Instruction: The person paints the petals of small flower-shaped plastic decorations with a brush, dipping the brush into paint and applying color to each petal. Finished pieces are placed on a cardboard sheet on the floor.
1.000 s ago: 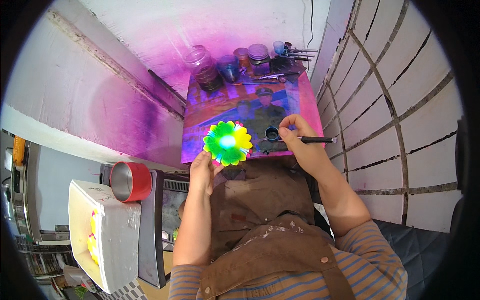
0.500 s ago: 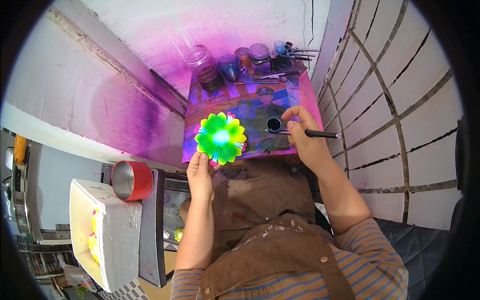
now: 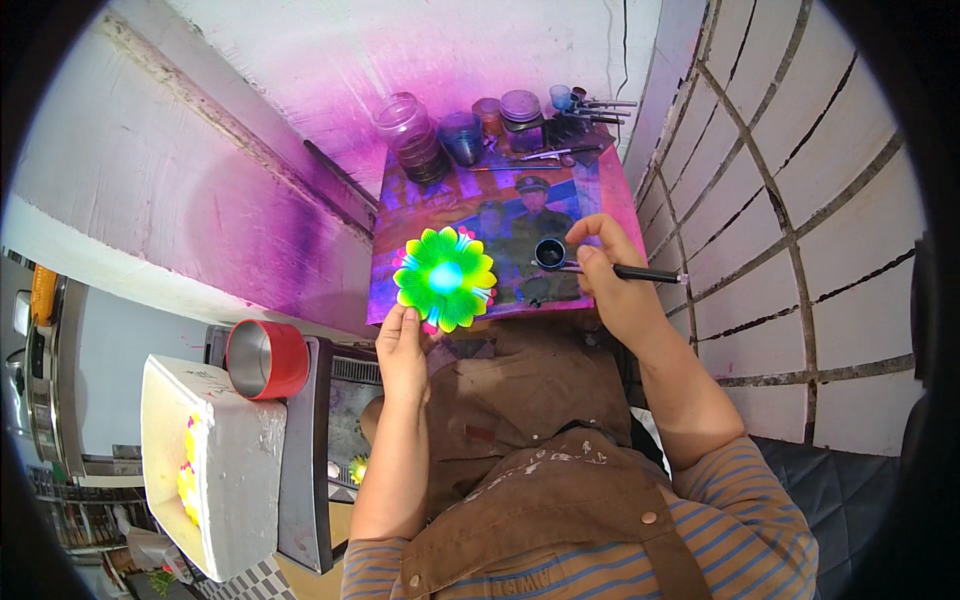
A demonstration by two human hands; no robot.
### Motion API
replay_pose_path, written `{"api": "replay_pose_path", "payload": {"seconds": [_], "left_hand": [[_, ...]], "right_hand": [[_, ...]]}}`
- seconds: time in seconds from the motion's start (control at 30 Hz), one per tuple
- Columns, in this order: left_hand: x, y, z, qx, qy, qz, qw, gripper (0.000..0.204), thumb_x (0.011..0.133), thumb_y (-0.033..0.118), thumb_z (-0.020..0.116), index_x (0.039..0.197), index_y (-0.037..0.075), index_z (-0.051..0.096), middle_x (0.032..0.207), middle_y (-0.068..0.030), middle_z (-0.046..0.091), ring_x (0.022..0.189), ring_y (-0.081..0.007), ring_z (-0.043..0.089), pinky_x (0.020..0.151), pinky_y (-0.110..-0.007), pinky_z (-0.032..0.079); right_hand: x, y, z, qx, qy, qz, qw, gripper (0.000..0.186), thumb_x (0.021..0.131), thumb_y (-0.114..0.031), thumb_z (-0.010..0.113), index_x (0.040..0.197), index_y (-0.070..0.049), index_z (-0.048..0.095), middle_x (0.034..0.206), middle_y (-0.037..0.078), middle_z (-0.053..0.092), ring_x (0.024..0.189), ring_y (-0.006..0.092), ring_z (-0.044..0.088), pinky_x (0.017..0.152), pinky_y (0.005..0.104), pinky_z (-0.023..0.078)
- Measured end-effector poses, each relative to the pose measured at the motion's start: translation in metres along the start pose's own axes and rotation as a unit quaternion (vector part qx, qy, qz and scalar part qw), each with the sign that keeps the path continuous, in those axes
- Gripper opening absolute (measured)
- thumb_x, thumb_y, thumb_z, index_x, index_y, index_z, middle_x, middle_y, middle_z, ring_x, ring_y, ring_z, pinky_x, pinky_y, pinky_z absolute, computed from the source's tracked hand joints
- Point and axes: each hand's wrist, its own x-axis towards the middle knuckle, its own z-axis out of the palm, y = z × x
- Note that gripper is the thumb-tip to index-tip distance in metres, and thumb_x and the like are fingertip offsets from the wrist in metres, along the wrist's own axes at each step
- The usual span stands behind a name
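Observation:
Between the thumb and fingers of my left hand (image 3: 402,350) is the lower edge of a flower-shaped piece (image 3: 446,280). Its petals are green with yellow tips, its centre is pale blue, and small pink tips stick out around the rim. To its right, my right hand (image 3: 615,268) grips an airbrush (image 3: 640,273) with a dark body and a round paint cup (image 3: 550,254) on top. The airbrush's front end points left toward the flower, with a gap between them. My right index finger is bent above the airbrush; fingers underneath are partly hidden.
A paint-stained table (image 3: 400,215) lies beneath both hands. Along its back stand a clear jar (image 3: 410,140), a blue cup (image 3: 461,138), a lidded jar (image 3: 522,118) and several airbrushes (image 3: 600,108). At left are a red pot (image 3: 268,360) and a white foam box (image 3: 240,470) holding yellow flowers.
The view has shifted very slightly. The airbrush cup looks a little more tilted, showing more of its inside. Both hands keep their holds on the flower and the airbrush.

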Motion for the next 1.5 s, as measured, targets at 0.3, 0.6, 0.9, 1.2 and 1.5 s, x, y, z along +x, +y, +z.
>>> {"api": "replay_pose_path", "payload": {"seconds": [0.3, 0.6, 0.9, 1.2, 1.5], "left_hand": [[-0.002, 0.001, 0.004, -0.001, 0.021, 0.012, 1.0, 0.022, 0.09, 0.015, 0.042, 0.106, 0.003, 0.051, 0.094, -0.0049, 0.059, 0.079, -0.0137, 0.059, 0.07, -0.028, 0.049], [0.003, -0.001, -0.001, 0.003, 0.035, 0.02, 0.999, 0.024, 0.09, 0.016, 0.04, 0.109, 0.005, 0.05, 0.097, -0.0052, 0.059, 0.082, -0.0135, 0.059, 0.069, -0.026, 0.048], [0.002, 0.001, 0.001, -0.006, 0.032, 0.031, 0.999, 0.024, 0.09, 0.016, 0.04, 0.109, 0.004, 0.049, 0.1, -0.0063, 0.058, 0.085, -0.0154, 0.058, 0.072, -0.029, 0.048], [-0.007, 0.003, -0.003, -0.041, 0.02, -0.007, 0.999, 0.022, 0.089, 0.015, 0.042, 0.107, 0.004, 0.05, 0.097, -0.0055, 0.058, 0.083, -0.0146, 0.059, 0.072, -0.029, 0.049], [-0.143, 0.025, -0.101, -0.231, 0.055, -0.027, 0.971, 0.024, 0.088, 0.02, 0.045, 0.105, 0.003, 0.051, 0.095, -0.0062, 0.06, 0.08, -0.0152, 0.06, 0.073, -0.03, 0.048]], "right_hand": [[-0.001, -0.005, 0.001, -0.002, 0.001, -0.012, 1.0, 0.012, 0.082, -0.013, 0.045, 0.091, -0.005, 0.046, 0.056, -0.004, 0.037, 0.052, 0.0036, 0.033, 0.047, 0.0224, 0.027], [-0.012, -0.001, 0.005, 0.007, -0.045, 0.026, 0.999, 0.013, 0.082, -0.013, 0.045, 0.091, -0.005, 0.046, 0.06, -0.003, 0.039, 0.055, 0.0031, 0.034, 0.049, 0.0221, 0.028], [-0.001, 0.004, -0.002, -0.016, 0.009, -0.003, 1.0, 0.013, 0.082, -0.014, 0.046, 0.092, -0.005, 0.046, 0.057, -0.004, 0.037, 0.053, 0.0035, 0.033, 0.048, 0.0221, 0.027], [0.0, -0.003, -0.002, 0.014, 0.008, 0.007, 1.0, 0.013, 0.084, -0.017, 0.048, 0.091, -0.006, 0.047, 0.054, -0.006, 0.035, 0.05, 0.0028, 0.032, 0.045, 0.0215, 0.024], [-0.017, 0.006, 0.011, 0.008, 0.082, 0.02, 0.996, 0.024, 0.086, -0.033, 0.048, 0.095, -0.011, 0.051, 0.068, -0.006, 0.044, 0.048, 0.0015, 0.032, 0.04, 0.0161, 0.022]]}}
